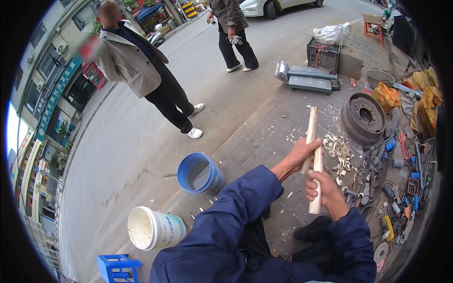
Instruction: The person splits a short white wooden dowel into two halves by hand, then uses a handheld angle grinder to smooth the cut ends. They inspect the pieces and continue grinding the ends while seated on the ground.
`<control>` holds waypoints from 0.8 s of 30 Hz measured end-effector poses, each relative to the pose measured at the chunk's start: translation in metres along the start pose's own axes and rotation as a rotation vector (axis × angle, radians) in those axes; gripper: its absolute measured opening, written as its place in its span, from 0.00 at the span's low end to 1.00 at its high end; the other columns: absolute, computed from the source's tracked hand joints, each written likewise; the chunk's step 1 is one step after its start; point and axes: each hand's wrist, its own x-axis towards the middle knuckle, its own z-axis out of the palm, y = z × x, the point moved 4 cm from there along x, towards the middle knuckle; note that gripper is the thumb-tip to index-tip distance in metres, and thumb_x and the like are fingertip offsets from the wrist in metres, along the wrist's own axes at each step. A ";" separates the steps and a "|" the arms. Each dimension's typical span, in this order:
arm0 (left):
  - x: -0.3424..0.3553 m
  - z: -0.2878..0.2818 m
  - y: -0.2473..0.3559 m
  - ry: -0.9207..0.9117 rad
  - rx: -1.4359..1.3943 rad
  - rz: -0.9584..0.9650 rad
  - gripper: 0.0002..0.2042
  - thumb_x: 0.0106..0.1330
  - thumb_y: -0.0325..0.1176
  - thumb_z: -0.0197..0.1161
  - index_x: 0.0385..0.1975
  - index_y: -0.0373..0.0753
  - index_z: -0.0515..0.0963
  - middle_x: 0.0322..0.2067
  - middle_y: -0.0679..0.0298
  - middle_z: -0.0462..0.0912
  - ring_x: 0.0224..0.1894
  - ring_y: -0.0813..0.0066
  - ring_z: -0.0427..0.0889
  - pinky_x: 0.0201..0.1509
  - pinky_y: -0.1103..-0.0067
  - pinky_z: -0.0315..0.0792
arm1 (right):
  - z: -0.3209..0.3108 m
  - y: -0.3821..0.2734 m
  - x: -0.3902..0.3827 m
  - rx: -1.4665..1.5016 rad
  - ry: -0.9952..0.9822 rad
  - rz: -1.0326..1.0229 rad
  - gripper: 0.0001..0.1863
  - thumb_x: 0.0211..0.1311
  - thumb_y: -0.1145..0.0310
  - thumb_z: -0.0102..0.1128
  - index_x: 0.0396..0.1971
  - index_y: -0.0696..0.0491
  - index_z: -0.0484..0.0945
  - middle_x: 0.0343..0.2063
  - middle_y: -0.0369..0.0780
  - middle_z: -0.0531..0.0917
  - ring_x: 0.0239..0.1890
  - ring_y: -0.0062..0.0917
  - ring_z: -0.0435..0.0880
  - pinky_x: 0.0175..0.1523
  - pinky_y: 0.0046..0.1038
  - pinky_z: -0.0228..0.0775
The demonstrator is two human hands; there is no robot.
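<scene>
Two pale, bare wooden sticks are in my hands, held side by side and slightly overlapping. My left hand [303,153] is closed round the lower part of one wooden stick [311,123], whose upper end points away from me. The other wooden stick [317,164] is in my right hand [325,189], with the fist wrapped round its lower half. Its top end reaches up beside my left fingers; whether they touch it I cannot tell. Curled wood shavings [338,150] lie in a heap on the pavement just past my hands.
A rusty wheel rim [366,118] and scattered tools and parts [377,174] fill the right side. On my left are a blue bucket [200,173] of water, a white bucket [155,228] and a blue stool [119,268]. A platform scale [309,78] and two people [134,61] are farther off.
</scene>
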 end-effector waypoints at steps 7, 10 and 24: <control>0.003 -0.029 0.017 0.355 -0.368 -0.008 0.20 0.74 0.53 0.65 0.28 0.48 0.68 0.17 0.75 0.64 0.18 0.81 0.65 0.21 0.79 0.63 | -0.007 -0.019 0.002 -0.441 0.358 -0.493 0.18 0.67 0.58 0.71 0.32 0.53 0.72 0.17 0.30 0.72 0.13 0.19 0.71 0.20 0.30 0.69; 0.002 -0.016 -0.003 0.326 -0.457 -0.093 0.19 0.74 0.52 0.64 0.30 0.48 0.67 0.17 0.74 0.64 0.18 0.80 0.65 0.20 0.78 0.62 | -0.009 -0.031 0.017 -0.761 0.402 -0.656 0.21 0.64 0.54 0.75 0.37 0.56 0.76 0.20 0.32 0.77 0.14 0.15 0.71 0.19 0.23 0.66; 0.021 -0.058 0.026 0.282 -0.620 -0.094 0.17 0.73 0.52 0.66 0.29 0.51 0.68 0.15 0.78 0.61 0.14 0.83 0.61 0.18 0.79 0.59 | 0.008 0.010 0.004 -0.359 0.136 -0.301 0.19 0.65 0.56 0.71 0.32 0.57 0.74 0.14 0.36 0.72 0.13 0.22 0.72 0.16 0.27 0.67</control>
